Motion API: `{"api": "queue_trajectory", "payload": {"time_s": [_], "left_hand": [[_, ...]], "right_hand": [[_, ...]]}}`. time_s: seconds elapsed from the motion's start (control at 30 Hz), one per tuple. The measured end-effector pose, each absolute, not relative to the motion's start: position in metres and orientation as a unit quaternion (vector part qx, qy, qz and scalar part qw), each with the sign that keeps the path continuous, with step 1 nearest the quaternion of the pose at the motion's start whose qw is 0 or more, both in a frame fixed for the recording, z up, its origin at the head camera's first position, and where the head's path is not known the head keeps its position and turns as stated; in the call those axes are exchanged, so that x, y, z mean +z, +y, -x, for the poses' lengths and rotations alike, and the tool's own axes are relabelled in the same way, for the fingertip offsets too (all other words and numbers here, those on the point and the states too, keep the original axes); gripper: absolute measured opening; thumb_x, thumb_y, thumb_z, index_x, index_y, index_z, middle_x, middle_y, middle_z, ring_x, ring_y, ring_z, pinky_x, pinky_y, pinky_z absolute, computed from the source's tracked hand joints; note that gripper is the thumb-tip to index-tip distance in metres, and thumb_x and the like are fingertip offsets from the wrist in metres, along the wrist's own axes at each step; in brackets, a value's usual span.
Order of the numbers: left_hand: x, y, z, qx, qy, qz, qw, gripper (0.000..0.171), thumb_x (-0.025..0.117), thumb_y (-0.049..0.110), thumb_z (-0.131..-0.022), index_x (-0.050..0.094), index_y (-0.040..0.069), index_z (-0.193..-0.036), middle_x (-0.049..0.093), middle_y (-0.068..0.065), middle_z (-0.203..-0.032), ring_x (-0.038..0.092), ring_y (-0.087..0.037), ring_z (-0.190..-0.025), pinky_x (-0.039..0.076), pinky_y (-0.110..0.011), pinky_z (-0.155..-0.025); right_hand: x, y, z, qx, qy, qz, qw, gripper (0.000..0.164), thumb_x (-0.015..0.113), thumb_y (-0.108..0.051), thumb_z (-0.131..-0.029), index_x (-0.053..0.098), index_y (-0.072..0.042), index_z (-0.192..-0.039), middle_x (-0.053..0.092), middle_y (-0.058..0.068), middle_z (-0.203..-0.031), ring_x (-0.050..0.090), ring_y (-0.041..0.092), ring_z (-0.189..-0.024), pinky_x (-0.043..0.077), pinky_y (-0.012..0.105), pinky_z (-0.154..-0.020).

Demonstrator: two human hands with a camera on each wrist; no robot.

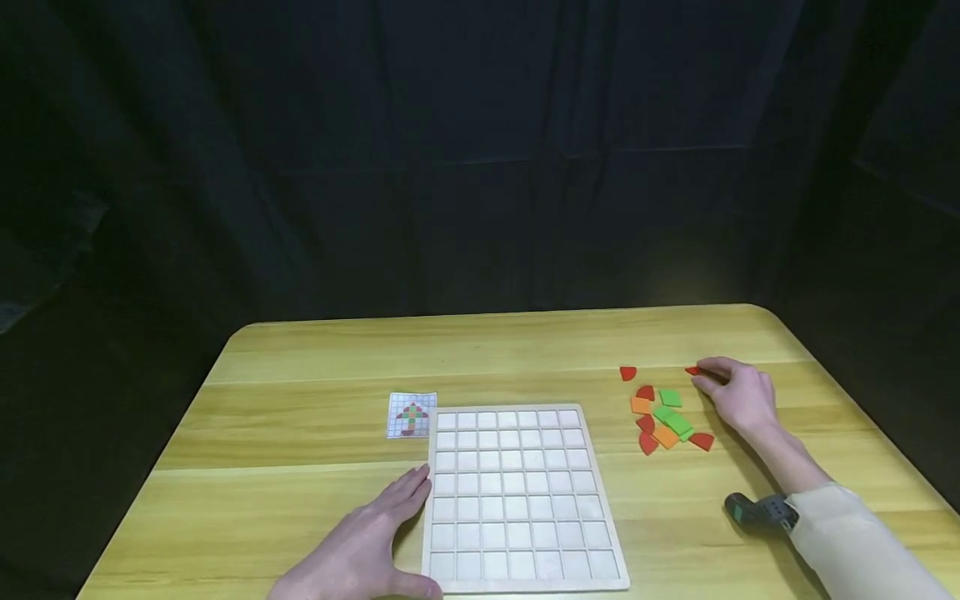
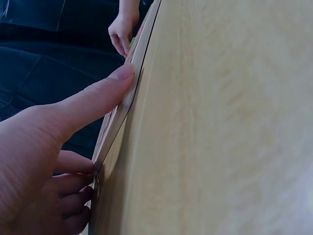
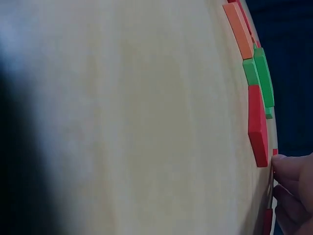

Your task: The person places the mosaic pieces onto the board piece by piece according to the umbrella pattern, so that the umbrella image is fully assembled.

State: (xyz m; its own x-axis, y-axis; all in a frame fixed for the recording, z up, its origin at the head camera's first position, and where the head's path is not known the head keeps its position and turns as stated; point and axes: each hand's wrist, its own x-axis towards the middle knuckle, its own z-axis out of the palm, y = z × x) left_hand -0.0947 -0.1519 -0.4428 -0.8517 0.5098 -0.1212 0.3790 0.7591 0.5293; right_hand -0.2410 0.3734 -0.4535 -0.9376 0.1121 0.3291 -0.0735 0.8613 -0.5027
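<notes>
My left hand [image 1: 363,533] lies at the near left corner of a white gridded board [image 1: 522,495]. Its straight fingers touch the board's left side, and the thumb presses the front edge, as the left wrist view also shows. Out to the right, my right hand [image 1: 742,398] pinches a small red tile [image 1: 692,370] between thumb and fingertips, low at the table; its exact shape is partly hidden. Beside that hand lies a loose group of flat tiles: green ones [image 1: 671,397], orange ones [image 1: 641,405] and red quarter-round ones [image 1: 648,443], some overlapping.
A small pattern card [image 1: 411,415] with a coloured arrow-like figure on a grid lies by the board's far left corner. One red tile [image 1: 627,373] sits apart from the group. Dark curtains [image 1: 480,167] stand behind the wooden table [image 1: 285,400].
</notes>
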Motion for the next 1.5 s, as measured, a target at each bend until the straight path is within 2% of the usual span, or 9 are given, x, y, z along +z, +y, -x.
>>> {"api": "queue_trajectory", "payload": {"time_s": [0.17, 0.47, 0.93, 1.23, 1.5], "left_hand": [[-0.443, -0.151, 0.094, 0.253, 0.928, -0.239, 0.131, 0.121, 0.077, 0.074, -0.064, 0.033, 0.007, -0.156, 0.023, -0.001, -0.166, 0.028, -0.025, -0.151, 0.041, -0.046, -0.111], [-0.443, -0.152, 0.094, 0.256, 0.928, -0.233, 0.140, 0.122, 0.077, 0.074, -0.064, 0.032, 0.009, -0.156, 0.022, 0.000, -0.167, 0.027, -0.026, -0.151, 0.040, -0.049, -0.112], [-0.444, -0.153, 0.093, 0.252, 0.929, -0.235, 0.134, 0.121, 0.076, 0.075, -0.065, 0.031, 0.010, -0.157, 0.022, 0.001, -0.167, 0.026, -0.025, -0.151, 0.039, -0.049, -0.112], [-0.443, -0.153, 0.093, 0.255, 0.928, -0.237, 0.133, 0.119, 0.077, 0.073, -0.067, 0.031, 0.010, -0.157, 0.021, 0.001, -0.167, 0.026, -0.025, -0.151, 0.038, -0.049, -0.113], [-0.442, -0.152, 0.094, 0.263, 0.926, -0.232, 0.142, 0.119, 0.078, 0.072, -0.067, 0.031, 0.011, -0.157, 0.022, 0.001, -0.167, 0.025, -0.026, -0.151, 0.039, -0.050, -0.112]], "right_hand": [[-0.457, 0.376, 0.242, 0.266, -0.947, 0.023, 0.179, 0.026, 0.070, -0.015, -0.094, 0.071, 0.004, -0.111, 0.070, 0.027, -0.109, 0.057, 0.048, -0.113, 0.034, 0.055, -0.094], [-0.456, 0.376, 0.242, 0.245, -0.948, -0.010, 0.203, 0.020, 0.075, -0.014, -0.090, 0.074, 0.001, -0.103, 0.073, 0.024, -0.101, 0.063, 0.046, -0.103, 0.033, 0.048, -0.083], [-0.453, 0.376, 0.232, 0.250, -0.947, -0.005, 0.204, 0.025, 0.076, -0.020, -0.089, 0.075, 0.000, -0.104, 0.074, 0.024, -0.100, 0.064, 0.044, -0.100, 0.032, 0.037, -0.075], [-0.442, 0.349, 0.216, 0.275, -0.934, -0.025, 0.228, 0.026, 0.081, -0.022, -0.085, 0.078, -0.003, -0.103, 0.075, 0.022, -0.099, 0.067, 0.042, -0.094, 0.033, 0.021, -0.061], [-0.432, 0.313, 0.205, 0.306, -0.928, -0.045, 0.208, 0.025, 0.082, -0.018, -0.084, 0.077, -0.004, -0.104, 0.075, 0.020, -0.101, 0.067, 0.037, -0.087, 0.034, 0.023, -0.062]]}}
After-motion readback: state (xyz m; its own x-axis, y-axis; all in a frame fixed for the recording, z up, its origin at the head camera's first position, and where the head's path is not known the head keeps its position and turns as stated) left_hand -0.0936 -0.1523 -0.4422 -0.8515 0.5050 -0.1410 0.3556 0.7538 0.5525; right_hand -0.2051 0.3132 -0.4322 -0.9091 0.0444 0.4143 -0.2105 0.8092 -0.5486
